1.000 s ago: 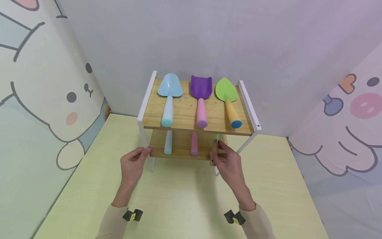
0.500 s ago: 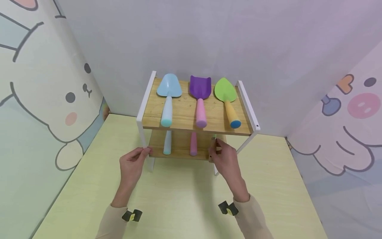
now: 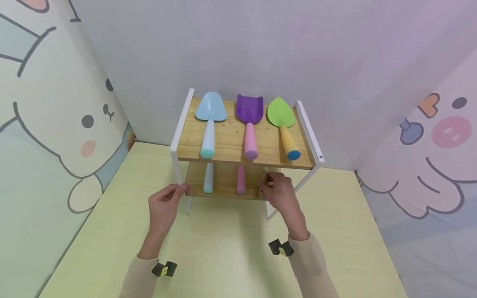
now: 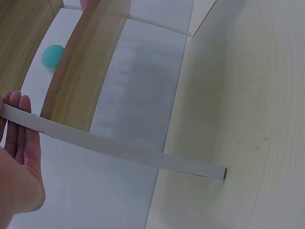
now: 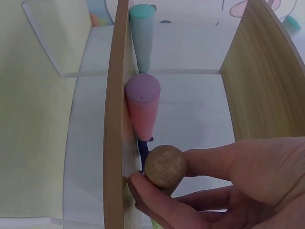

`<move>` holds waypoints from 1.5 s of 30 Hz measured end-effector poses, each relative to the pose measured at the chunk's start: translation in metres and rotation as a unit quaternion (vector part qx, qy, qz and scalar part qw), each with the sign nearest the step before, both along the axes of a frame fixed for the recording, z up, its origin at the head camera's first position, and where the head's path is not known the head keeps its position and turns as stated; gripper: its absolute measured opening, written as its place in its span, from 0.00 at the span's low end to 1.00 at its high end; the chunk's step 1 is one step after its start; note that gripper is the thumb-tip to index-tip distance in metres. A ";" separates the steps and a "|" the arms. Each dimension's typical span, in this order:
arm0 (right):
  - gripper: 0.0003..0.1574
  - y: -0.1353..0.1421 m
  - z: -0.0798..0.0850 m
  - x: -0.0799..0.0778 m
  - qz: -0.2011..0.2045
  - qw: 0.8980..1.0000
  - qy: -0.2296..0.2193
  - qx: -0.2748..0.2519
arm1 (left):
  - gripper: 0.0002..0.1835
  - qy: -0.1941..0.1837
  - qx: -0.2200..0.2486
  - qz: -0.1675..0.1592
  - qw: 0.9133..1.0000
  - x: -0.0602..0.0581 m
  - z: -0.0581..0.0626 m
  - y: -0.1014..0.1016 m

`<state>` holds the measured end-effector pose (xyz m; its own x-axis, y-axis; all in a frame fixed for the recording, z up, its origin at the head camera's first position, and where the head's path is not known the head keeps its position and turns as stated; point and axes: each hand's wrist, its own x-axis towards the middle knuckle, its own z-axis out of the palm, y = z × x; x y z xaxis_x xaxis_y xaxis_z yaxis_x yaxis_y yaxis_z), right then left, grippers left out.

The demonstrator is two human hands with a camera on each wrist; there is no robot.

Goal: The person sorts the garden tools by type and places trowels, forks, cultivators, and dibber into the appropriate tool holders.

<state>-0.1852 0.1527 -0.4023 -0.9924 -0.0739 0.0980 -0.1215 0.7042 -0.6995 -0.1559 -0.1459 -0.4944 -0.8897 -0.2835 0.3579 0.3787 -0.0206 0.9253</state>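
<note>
My left hand (image 3: 164, 205) pinches the white side post (image 4: 114, 145) of a two-tier shelf at its left front. On the lower shelf's right end, my right hand (image 3: 282, 193) holds a wooden-handled trowel (image 5: 166, 167) between thumb and fingers. Its round butt faces the right wrist camera; a bit of green shows beyond the grip, and the blade is hidden under the upper board. Left of it on the same shelf lie a pink handle (image 3: 241, 180) and a pale blue handle (image 3: 208, 178), their front ends near the shelf's edge.
On the upper board (image 3: 227, 145) lie a light blue trowel (image 3: 211, 106), a purple scoop (image 3: 250, 108) with a pink handle and a green trowel (image 3: 281, 111) with a yellow handle. The shelf stands on a pale table (image 3: 216, 248) before a grey cloth backdrop (image 3: 238, 49).
My right hand has moved forward and slightly left with the wooden-handled trowel, whose handle now sits farther in over the lower shelf. The left hand stays on the post.
</note>
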 end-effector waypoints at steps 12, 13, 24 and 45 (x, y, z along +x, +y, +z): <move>0.15 -0.003 0.002 -0.005 -0.029 0.999 0.001 0.043 | 0.04 0.004 -0.002 0.000 1.000 0.000 0.000 0.000; 0.14 -0.003 0.002 -0.005 -0.029 0.998 0.009 0.046 | 0.04 0.004 -0.002 -0.001 1.000 0.000 0.000 0.000; 0.22 -0.006 -0.007 -0.003 -0.039 0.991 0.114 0.059 | 0.04 0.014 -0.002 -0.006 1.000 0.000 0.001 0.000; 0.11 -0.011 -0.011 0.010 -0.034 0.980 0.180 0.076 | 0.04 0.002 -0.009 0.002 1.000 0.001 0.002 0.001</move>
<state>-0.1756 0.1416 -0.4131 -0.8988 -0.0504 0.4355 -0.2905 0.8124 -0.5056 -0.1548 -0.1452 -0.4923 -0.8870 -0.2808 0.3666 0.3825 -0.0020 0.9240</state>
